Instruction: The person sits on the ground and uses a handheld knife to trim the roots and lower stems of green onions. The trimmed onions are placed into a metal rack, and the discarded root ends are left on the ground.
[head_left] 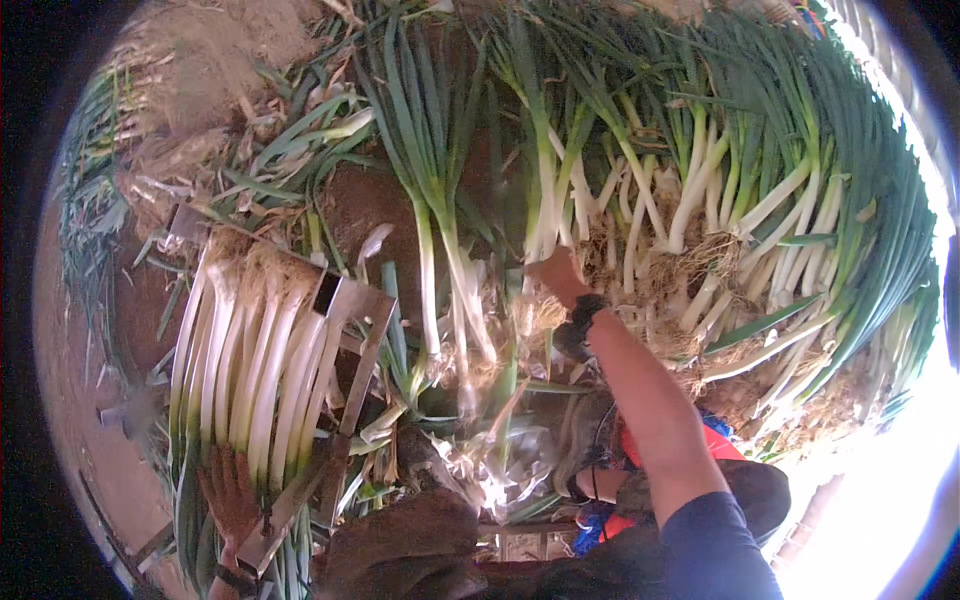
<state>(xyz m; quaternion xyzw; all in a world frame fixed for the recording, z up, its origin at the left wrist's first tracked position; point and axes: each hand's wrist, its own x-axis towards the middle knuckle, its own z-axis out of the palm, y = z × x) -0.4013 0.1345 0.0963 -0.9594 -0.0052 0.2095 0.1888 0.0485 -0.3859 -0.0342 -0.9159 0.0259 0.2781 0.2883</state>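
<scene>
At the left, a bundle of thick green onions point(265, 365) lies in a metal frame point(362, 310), their roots toward the far end. My left hand point(230, 498) rests flat across them where white stalks turn green, fingers stretched out. Near the middle, my right hand point(560, 274) closes around the white lower part of upright green onions point(546, 205); how many it holds I cannot tell. Dark bands circle both wrists. A few separate green onions point(430, 260) lean with roots toward me, between the frame and my right hand.
A large heap of green onions point(760, 190) with soil-covered roots spreads across the right and far side. Stripped leaves point(300, 150) and pale peelings point(490, 465) litter the ground. Bare soil point(365, 205) shows beyond the frame. My knee point(405, 540) is close below.
</scene>
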